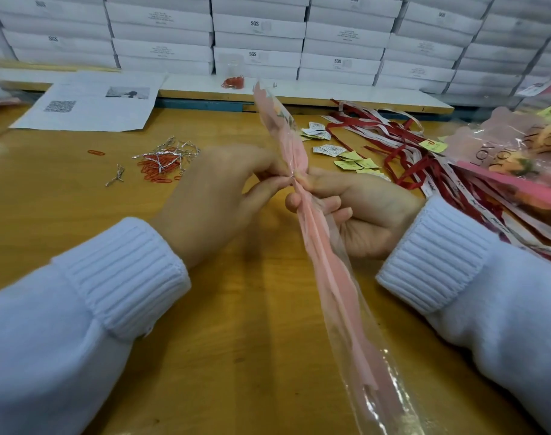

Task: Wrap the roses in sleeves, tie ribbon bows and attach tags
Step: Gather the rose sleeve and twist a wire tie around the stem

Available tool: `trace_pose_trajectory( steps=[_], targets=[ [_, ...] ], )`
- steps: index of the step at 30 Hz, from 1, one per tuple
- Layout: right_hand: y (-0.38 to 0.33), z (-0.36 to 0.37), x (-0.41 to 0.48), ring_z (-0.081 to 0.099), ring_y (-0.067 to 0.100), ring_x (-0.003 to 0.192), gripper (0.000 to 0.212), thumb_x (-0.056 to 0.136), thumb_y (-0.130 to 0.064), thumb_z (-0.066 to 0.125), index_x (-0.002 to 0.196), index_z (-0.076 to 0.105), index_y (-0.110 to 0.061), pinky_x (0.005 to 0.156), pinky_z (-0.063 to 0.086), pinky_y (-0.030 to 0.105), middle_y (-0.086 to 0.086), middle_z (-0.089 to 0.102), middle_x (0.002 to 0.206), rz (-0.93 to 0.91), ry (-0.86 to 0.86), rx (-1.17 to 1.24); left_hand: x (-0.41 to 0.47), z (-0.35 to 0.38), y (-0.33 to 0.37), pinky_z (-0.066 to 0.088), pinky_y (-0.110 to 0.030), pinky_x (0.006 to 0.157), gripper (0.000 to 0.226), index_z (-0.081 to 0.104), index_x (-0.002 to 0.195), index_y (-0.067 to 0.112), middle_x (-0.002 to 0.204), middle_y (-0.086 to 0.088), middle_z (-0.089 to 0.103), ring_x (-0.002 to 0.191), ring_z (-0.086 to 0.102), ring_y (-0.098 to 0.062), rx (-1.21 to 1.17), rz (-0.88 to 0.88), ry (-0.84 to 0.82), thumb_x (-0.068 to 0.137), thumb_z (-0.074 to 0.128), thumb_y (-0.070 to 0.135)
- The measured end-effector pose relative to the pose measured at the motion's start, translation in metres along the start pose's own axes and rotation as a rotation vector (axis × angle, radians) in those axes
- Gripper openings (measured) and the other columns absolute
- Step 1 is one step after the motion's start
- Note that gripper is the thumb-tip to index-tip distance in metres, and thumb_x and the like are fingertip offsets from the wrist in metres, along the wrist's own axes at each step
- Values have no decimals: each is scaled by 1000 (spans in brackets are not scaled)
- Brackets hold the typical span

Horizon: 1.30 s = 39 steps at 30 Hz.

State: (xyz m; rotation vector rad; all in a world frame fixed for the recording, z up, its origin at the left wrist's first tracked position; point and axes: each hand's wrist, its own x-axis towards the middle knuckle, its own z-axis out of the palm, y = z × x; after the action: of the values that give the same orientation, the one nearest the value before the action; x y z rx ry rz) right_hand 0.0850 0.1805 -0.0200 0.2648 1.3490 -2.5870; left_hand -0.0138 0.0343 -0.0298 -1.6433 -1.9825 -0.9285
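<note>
The left hand (217, 196) pinches the gathered neck of the pink sleeve (322, 255) with its fingertips. The right hand (358, 218) curls round the same spot from the other side, probably to hold the pleats tight for tying. The sleeve slants above the desk (236, 324), its rose (283, 117) at the far end. Ribbons (405, 158) and tags (326, 142) lie near on the right, silver twist ties (167, 152) on the left.

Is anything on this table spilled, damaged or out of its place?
Nothing looks damaged. One orange paper clip lies alone, left of the clip pile, and one silver twist tie lies apart too. The ribbons lie tangled at the right. The wrapped rose looks fine.
</note>
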Motion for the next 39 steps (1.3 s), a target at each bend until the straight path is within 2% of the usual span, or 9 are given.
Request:
trace_pose_trajectory(
  steps=[3, 7, 11, 14, 18, 23, 25, 33, 39],
  targets=[
    [1, 0, 0, 45, 3, 39, 12, 87, -13, 46, 99, 49, -12, 33, 39, 10, 8, 59, 64, 4, -37, 3, 0, 5, 3, 46, -14, 69, 14, 69, 86, 10, 79, 7, 67, 74, 60, -4, -195, -236, 12, 89, 62, 22],
    [1, 0, 1, 45, 4, 39, 16, 91, -12, 43, 107, 47, -12, 32, 38, 11, 8, 59, 64, -52, -21, -57, 4, 12, 16, 40, -23, 59, 16, 60, 75, 5, 59, 2, 59, 54, 54, -6, -838, -746, 43, 90, 58, 9],
    [1, 2, 0, 44, 6, 38, 13, 98, -8, 38, 107, 47, -12, 31, 36, 12, 11, 60, 64, -146, 38, -255, 11, 0, 15, 38, -15, 54, 19, 61, 59, 9, 53, 1, 53, 50, 50, -5, -1370, -1237, -240, 77, 59, 11],
    [2, 5, -2, 44, 6, 36, 13, 99, -6, 38, 106, 47, -11, 31, 34, 12, 12, 61, 63, -191, 58, -314, 12, -3, 9, 42, -12, 48, 16, 65, 52, 6, 54, 1, 56, 45, 54, -5, -1545, -1367, -254, 67, 64, 12],
    [2, 3, 0, 41, 4, 35, 12, 99, -7, 36, 104, 45, -12, 29, 32, 11, 9, 60, 60, -170, 107, -271, 8, 9, 13, 46, -12, 47, 7, 64, 75, 9, 62, -1, 62, 50, 57, -6, -1390, -1286, -96, 82, 63, 13],
    [2, 2, 2, 42, 4, 35, 10, 99, -9, 37, 99, 45, -14, 30, 34, 11, 10, 61, 61, -133, 133, -131, -3, 23, 14, 43, -13, 65, 18, 50, 86, 21, 82, 5, 55, 71, 52, -8, -340, -661, 112, 86, 62, 7],
    [2, 2, 3, 42, 4, 36, 10, 100, -10, 37, 106, 43, -14, 30, 34, 11, 10, 60, 62, -124, 128, -90, -4, 20, 15, 37, -14, 66, 28, 50, 93, 24, 94, 6, 53, 81, 49, -8, -132, -463, 110, 80, 69, 9],
    [3, 2, 2, 42, 4, 37, 14, 96, -13, 41, 109, 42, -16, 31, 36, 11, 9, 58, 64, -82, 65, -41, -4, 12, 15, 47, -42, 81, 8, 72, 90, 13, 88, 1, 69, 90, 60, -21, 6, -285, 120, 86, 65, 17],
    [2, 1, 2, 43, 4, 36, 7, 96, -13, 41, 101, 46, -12, 30, 36, 11, 10, 62, 64, -84, 62, -106, -1, 10, 15, 37, -10, 67, 9, 71, 85, 13, 78, 5, 65, 78, 57, -7, -66, -305, 59, 87, 62, 14]
  ],
)
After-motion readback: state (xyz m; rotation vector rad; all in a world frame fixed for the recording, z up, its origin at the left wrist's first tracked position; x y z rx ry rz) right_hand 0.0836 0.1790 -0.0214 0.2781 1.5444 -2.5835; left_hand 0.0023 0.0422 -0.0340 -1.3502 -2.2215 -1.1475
